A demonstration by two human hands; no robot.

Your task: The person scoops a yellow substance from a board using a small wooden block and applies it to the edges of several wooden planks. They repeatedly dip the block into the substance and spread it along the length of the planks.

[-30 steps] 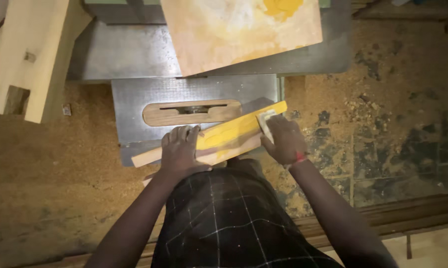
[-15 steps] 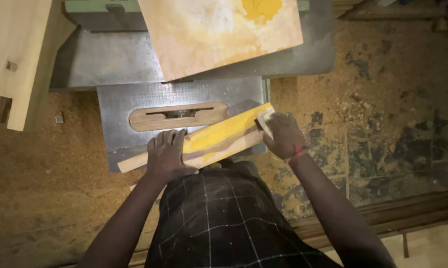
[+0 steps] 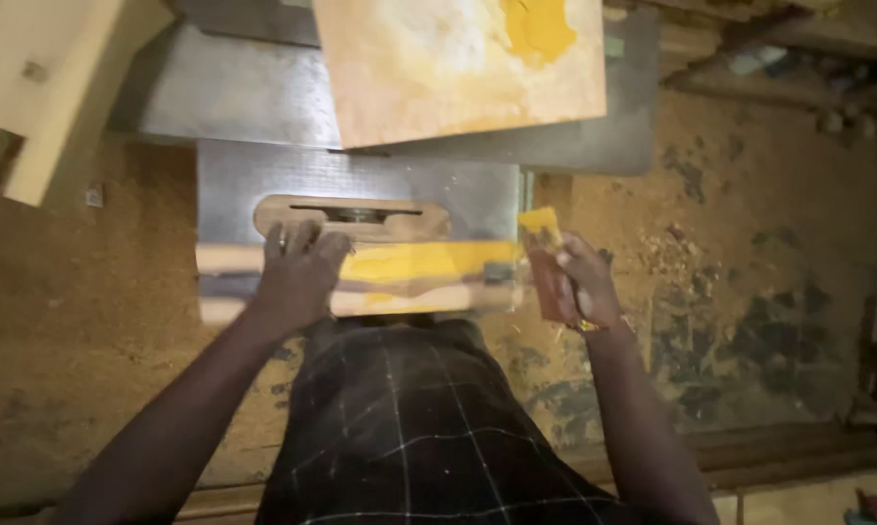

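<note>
Workpiece: long flat wooden board with a yellow-painted face (image 3: 409, 277), lying across the near edge of the grey metal saw tabletop (image 3: 458, 190), roughly parallel to that edge.
Left hand: left hand (image 3: 298, 277) flat on the board's left portion, grip spread, fingertips reaching the oval wooden insert plate (image 3: 351, 216).
Right hand: right hand (image 3: 575, 282) at the board's right end, beyond the tabletop edge; grip pressed together around a small yellow-tipped piece (image 3: 541, 226).
Board ends: left end overhangs the tabletop's left edge; right end is blurred.
Far side: large orange-and-yellow stained panel (image 3: 458, 63) rests on the tabletop's rear section.
Surroundings: sawdust-covered floor (image 3: 750, 243) lies open left and right of the machine.
</note>
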